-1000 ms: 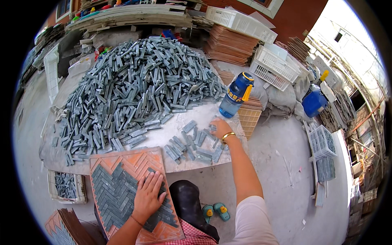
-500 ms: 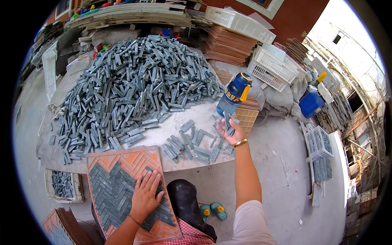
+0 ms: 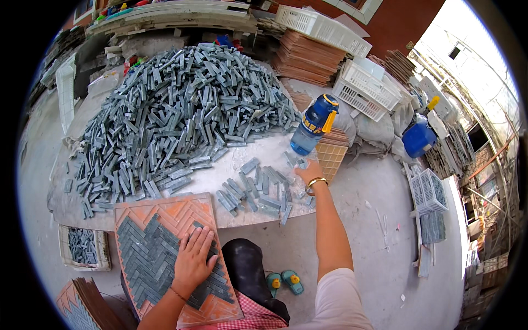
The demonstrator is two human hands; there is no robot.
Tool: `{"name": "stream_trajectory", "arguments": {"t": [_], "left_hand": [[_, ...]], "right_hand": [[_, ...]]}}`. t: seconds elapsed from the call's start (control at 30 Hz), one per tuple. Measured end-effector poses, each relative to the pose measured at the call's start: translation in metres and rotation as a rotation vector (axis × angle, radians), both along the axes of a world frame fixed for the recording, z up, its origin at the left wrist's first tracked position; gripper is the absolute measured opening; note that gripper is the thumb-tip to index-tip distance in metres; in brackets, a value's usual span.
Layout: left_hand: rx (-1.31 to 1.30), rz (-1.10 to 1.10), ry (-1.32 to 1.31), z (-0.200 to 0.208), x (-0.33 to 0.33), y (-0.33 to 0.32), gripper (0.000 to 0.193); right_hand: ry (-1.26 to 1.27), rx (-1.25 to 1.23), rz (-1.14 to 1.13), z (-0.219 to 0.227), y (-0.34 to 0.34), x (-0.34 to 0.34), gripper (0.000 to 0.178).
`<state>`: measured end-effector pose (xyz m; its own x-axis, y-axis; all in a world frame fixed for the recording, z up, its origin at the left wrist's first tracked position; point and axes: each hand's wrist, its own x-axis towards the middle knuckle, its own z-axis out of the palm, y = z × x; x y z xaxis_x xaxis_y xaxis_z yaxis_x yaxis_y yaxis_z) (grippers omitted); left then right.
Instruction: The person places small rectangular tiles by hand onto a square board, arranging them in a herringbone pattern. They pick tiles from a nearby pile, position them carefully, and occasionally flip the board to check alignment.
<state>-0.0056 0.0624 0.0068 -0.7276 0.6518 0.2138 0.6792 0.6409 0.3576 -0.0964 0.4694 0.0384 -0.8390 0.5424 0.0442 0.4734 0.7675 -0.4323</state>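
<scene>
My left hand [image 3: 193,257] lies flat, fingers stretched out, on grey stone strips [image 3: 144,258] set in a herringbone pattern. They fill much of an orange ridged tray [image 3: 165,206] tilted across my lap. Over the table's right end, my right hand [image 3: 311,171] is closed with its back upward, just below a blue water bottle [image 3: 314,125]. The end of a grey stone strip [image 3: 302,163] shows at its fingers; the rest is hidden. Several loose strips [image 3: 266,181] lie left of that hand, one poking past the table edge.
A large heap of grey strips [image 3: 192,110] covers the table's far left. Beyond the bottle stand stacked orange trays [image 3: 308,58] and white crates [image 3: 367,91]. A bin of strips [image 3: 83,247] sits on the floor at left. Slippers [image 3: 284,282] lie below.
My right hand has turned from palm up with fingers apart to back up and closed, dropping slightly toward the table. A strip now juts over the table edge. My left hand stays on the tray.
</scene>
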Motion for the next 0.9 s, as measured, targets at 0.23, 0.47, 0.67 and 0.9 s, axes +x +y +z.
{"name": "stream_trajectory", "arguments": {"t": [0.23, 0.47, 0.67, 0.9], "left_hand": [[-0.037, 0.018, 0.011, -0.001, 0.0, -0.002, 0.061], [-0.003, -0.013, 0.0, 0.002, -0.003, 0.006, 0.061], [-0.011, 0.016, -0.005, 0.0, 0.0, -0.001, 0.062], [0.0, 0.011, -0.017, 0.004, 0.0, 0.002, 0.061]], "right_hand": [[-0.095, 0.04, 0.178, 0.015, -0.011, 0.007, 0.055], [0.014, -0.185, 0.12, -0.047, 0.008, -0.008, 0.054], [0.166, -1.08, -0.007, -0.006, -0.009, 0.018, 0.028], [0.471, -1.752, 0.21, -0.008, 0.005, 0.037, 0.028]]}}
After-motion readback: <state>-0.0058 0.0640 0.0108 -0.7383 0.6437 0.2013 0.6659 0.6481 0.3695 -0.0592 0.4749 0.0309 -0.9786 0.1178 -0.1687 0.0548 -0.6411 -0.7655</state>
